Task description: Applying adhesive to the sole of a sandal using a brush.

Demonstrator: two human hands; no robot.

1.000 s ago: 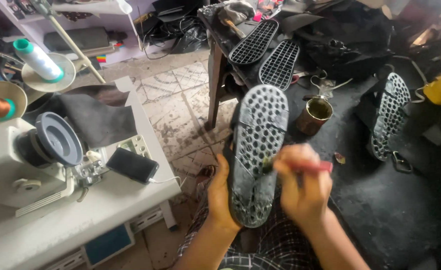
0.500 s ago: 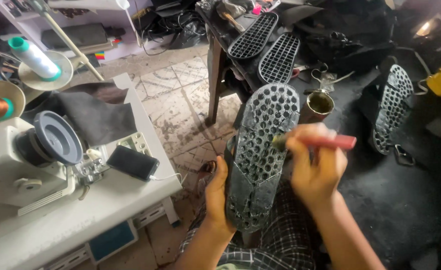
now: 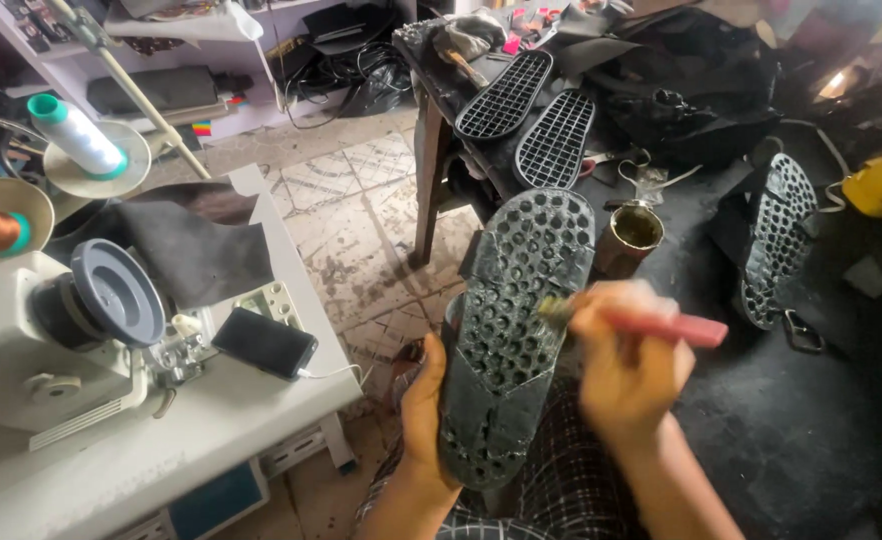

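Mid-frame, left hand [image 3: 423,400] grips the shoe sole [image 3: 511,330] from behind; right hand [image 3: 629,372] pinches a brush [image 3: 651,322], looks like coating its holes, glue tin [image 3: 633,236] just above for redipping.

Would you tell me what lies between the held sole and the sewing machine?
In the head view, a black phone lies on the white table between them.

My left hand [image 3: 423,400] cups the left edge of the sole [image 3: 511,330] from behind, fingers hidden. My right hand [image 3: 629,365] sits at the sole's right edge, fingers pinched around a brush [image 3: 651,322], forearm angling down-right.
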